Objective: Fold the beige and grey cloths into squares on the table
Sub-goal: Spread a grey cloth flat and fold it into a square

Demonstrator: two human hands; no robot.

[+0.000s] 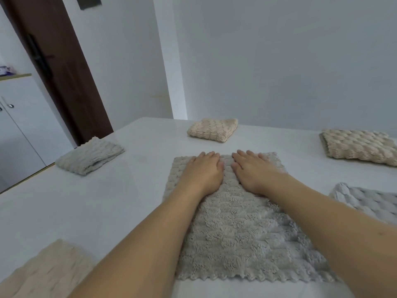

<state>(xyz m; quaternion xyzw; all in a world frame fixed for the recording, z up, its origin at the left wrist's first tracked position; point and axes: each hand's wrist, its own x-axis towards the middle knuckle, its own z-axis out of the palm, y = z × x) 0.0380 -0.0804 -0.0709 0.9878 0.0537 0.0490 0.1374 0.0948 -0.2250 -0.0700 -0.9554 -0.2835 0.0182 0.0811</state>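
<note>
A grey fluffy cloth (240, 231) lies spread flat on the white table (107, 201) in front of me. My left hand (204, 171) and my right hand (253, 171) both rest palm down on its far half, fingers straight and side by side near the far edge. A folded beige cloth (212, 129) sits at the back middle. A folded grey cloth (90, 155) lies at the left. Another beige cloth (358, 147) lies at the far right, a grey one (369, 201) at the right edge, and a beige one (47, 269) at the near left corner.
A white wall (279, 61) stands right behind the table. A dark brown door (60, 61) and a white cabinet (19, 125) are to the left, beyond the table's left edge.
</note>
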